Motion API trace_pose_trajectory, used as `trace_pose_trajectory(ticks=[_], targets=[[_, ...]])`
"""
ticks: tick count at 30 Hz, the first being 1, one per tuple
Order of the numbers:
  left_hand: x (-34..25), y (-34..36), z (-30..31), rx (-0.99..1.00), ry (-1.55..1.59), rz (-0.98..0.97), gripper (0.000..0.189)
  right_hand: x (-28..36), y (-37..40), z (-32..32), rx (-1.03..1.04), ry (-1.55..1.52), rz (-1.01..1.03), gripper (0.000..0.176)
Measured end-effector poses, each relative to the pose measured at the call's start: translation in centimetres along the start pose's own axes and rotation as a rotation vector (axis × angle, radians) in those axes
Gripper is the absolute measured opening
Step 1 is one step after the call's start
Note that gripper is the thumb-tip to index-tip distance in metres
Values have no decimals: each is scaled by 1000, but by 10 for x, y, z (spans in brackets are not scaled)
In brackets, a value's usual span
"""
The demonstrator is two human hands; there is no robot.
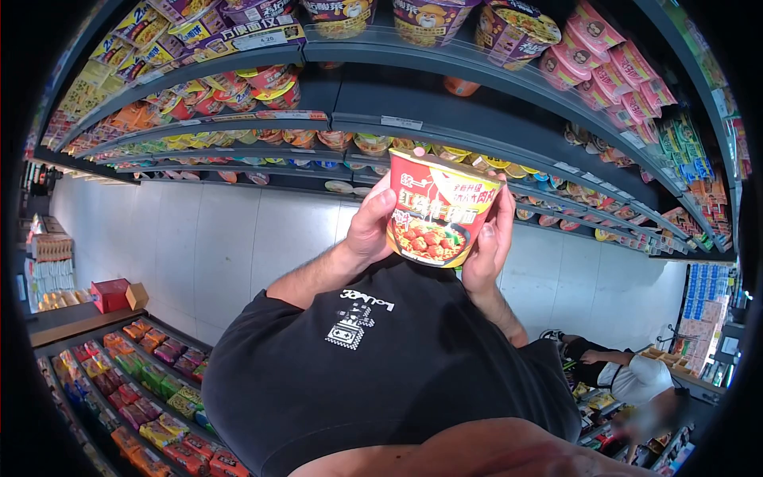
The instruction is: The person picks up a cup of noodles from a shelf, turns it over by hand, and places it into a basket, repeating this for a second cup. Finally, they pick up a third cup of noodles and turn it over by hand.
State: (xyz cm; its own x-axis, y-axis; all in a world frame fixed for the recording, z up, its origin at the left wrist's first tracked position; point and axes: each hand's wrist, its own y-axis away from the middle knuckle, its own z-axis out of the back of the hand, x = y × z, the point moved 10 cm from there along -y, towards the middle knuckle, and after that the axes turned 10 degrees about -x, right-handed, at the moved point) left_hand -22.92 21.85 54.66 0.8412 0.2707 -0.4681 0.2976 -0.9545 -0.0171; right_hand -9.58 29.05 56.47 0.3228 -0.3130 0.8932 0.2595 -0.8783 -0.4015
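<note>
A red cup of instant noodles (pixel 435 211) is held up in front of my chest, its printed side with a picture of noodles and meat facing the camera. My left hand (pixel 489 238) and my right hand (pixel 372 219) grip it from opposite sides, fingers curled round its wall. The cup is slightly tilted. Its base and the fingertips behind it are partly hidden. Just beyond the cup runs a dark shelf (pixel 469 135) with a price tag (pixel 401 122) on its edge.
Purple noodle cups (pixel 429 20) stand on the upper shelf, beside pink packs (pixel 604 60). Red cups (pixel 270 86) fill a shelf at left. Behind me, a snack rack (pixel 151 381) stands at lower left. Another person (pixel 636 378) is at lower right, on the pale floor's far side.
</note>
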Motion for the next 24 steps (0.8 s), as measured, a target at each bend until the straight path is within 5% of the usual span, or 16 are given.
trace_pose_trajectory(ticks=[15, 24], targets=[[10, -3, 9, -13, -17, -38, 98, -1, 1, -10, 36, -140, -76, 96], [5, -7, 17, -124, 133, 21, 66, -12, 2, -7, 7, -206, -202, 93]])
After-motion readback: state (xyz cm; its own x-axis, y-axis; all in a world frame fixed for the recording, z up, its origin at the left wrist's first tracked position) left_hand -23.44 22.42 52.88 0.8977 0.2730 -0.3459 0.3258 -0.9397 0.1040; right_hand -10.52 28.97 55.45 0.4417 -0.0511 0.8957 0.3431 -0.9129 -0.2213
